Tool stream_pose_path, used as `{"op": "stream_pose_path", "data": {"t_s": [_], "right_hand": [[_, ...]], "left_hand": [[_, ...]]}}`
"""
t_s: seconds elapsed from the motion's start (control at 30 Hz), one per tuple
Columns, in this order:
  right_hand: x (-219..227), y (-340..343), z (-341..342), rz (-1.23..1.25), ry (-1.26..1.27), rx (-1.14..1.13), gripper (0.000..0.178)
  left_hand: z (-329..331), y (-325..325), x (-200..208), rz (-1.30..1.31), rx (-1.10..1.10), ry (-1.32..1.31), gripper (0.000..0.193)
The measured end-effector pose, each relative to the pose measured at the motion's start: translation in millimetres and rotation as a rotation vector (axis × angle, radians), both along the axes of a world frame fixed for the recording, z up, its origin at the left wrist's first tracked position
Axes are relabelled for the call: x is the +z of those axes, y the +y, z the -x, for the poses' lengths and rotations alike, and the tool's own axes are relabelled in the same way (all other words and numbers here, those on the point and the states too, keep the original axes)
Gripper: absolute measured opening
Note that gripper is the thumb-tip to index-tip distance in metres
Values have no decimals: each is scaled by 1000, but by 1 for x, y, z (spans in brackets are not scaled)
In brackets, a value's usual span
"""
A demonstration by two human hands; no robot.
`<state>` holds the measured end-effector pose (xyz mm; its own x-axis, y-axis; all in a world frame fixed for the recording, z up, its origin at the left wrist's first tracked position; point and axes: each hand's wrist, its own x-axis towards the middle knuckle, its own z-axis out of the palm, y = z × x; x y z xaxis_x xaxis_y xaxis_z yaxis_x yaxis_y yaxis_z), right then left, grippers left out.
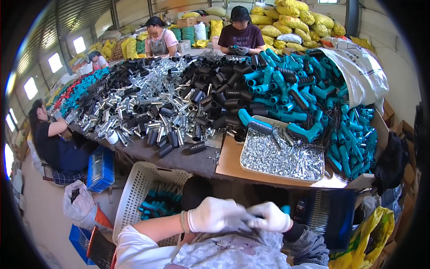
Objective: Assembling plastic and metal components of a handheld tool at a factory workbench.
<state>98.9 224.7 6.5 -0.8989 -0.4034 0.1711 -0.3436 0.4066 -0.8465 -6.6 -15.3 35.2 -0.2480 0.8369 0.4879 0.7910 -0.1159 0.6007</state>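
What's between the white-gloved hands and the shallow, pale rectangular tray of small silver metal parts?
Head view: front strip of the flat brown board under the tray, then dark space before the left hand and right hand.

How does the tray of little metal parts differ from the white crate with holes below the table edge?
The tray is shallow, while the crate is much deeper. The tray sits up on the table; the crate stands lower, in front of it. Small silvery parts fill the tray, whereas mostly teal pieces show in the crate. Both tray and crate are pale and roughly rectangular.
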Motion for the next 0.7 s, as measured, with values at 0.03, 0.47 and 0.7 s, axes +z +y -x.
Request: {"op": "stream_pose_path", "data": {"t_s": [0.03, 0.47, 0.7], "right_hand": [[-5, 10, 6, 188, -317, 286, 40], [-18, 10, 7, 464, -579, 371, 53], [0, -26, 8, 1289, -24, -327, 40]], "left_hand": [[1, -1, 12, 191, -175, 244, 27], [10, -1, 28, 93, -279, 402, 25], [17, -6, -36, 201, 43, -18, 89]]}}
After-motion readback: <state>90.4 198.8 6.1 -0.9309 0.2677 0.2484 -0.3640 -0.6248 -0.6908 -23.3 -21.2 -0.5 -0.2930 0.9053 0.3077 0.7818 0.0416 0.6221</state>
